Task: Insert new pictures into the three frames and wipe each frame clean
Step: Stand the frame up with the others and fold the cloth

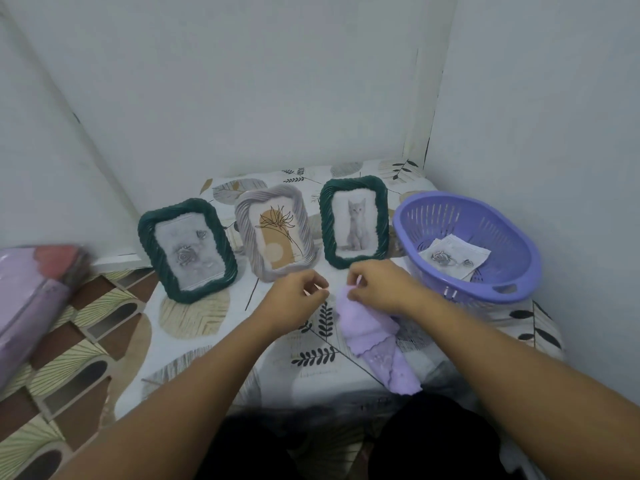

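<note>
Right hand [377,285] pinches soft, limp lilac cloth [374,337] by its top edge near bench front; left hand [299,294] curled, holding nothing visible.

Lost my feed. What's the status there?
Right hand pinches purple cloth; left hand curled, empty. Three frames upright, pictures in. Nothing blocking.

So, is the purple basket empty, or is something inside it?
Not empty. The purple basket holds loose printed pictures on its bottom; the top one shows a grey rose. How many lie there cannot be told.
</note>
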`<action>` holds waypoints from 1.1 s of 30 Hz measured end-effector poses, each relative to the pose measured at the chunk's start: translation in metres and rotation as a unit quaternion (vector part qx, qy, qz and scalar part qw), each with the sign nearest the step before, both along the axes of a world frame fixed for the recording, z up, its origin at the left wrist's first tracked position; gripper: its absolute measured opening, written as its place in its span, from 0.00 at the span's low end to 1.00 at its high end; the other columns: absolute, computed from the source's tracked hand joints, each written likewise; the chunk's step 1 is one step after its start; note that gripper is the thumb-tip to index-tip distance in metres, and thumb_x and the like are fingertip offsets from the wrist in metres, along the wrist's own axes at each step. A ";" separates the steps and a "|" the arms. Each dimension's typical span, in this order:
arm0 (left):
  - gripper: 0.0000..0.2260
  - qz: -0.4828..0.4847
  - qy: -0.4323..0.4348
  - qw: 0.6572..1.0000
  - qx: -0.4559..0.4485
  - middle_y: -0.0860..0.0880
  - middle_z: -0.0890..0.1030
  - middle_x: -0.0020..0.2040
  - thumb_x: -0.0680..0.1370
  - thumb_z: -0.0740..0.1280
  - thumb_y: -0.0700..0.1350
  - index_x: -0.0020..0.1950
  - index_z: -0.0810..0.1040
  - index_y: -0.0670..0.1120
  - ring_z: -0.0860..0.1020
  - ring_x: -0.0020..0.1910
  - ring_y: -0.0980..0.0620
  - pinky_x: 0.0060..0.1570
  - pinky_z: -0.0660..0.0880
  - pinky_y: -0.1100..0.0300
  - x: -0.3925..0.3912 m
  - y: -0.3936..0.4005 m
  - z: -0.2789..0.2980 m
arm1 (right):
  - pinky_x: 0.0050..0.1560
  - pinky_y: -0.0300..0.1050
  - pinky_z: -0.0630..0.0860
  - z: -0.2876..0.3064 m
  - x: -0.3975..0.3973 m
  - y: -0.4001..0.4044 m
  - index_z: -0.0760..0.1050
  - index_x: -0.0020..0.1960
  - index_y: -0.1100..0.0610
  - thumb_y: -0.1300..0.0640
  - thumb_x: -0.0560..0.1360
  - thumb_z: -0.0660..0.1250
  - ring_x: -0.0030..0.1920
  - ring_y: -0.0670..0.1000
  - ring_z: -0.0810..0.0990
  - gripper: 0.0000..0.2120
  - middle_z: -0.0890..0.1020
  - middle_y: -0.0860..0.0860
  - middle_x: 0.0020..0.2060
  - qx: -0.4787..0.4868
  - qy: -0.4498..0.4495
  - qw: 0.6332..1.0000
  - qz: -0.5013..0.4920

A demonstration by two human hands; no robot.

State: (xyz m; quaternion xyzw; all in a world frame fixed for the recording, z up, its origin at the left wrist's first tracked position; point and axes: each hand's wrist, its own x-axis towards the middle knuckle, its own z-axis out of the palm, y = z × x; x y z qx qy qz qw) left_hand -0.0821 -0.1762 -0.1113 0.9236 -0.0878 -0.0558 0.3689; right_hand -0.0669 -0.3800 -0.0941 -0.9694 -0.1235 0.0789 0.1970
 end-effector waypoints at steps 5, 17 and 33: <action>0.12 0.019 0.071 0.994 -0.080 0.52 0.83 0.42 0.78 0.71 0.57 0.56 0.80 0.51 0.77 0.34 0.56 0.36 0.73 0.59 -0.015 0.008 0.003 | 0.43 0.44 0.74 -0.004 -0.002 0.033 0.80 0.50 0.50 0.52 0.78 0.72 0.43 0.47 0.79 0.03 0.83 0.48 0.42 0.219 -0.031 0.974 -0.052; 0.08 0.280 0.150 0.859 -0.401 0.43 0.80 0.40 0.80 0.69 0.37 0.56 0.73 0.43 0.79 0.31 0.52 0.27 0.71 0.65 -0.026 0.051 -0.003 | 0.51 0.46 0.77 -0.032 -0.035 0.049 0.74 0.57 0.46 0.39 0.70 0.76 0.47 0.42 0.75 0.22 0.77 0.45 0.51 0.167 -0.035 0.981 0.091; 0.06 0.093 -0.141 0.984 -0.048 0.52 0.82 0.45 0.77 0.73 0.44 0.51 0.84 0.54 0.80 0.46 0.52 0.47 0.77 0.59 -0.040 0.055 0.040 | 0.34 0.42 0.68 0.013 -0.029 0.070 0.73 0.51 0.54 0.56 0.83 0.62 0.31 0.46 0.71 0.03 0.79 0.53 0.36 0.338 -0.087 0.937 0.025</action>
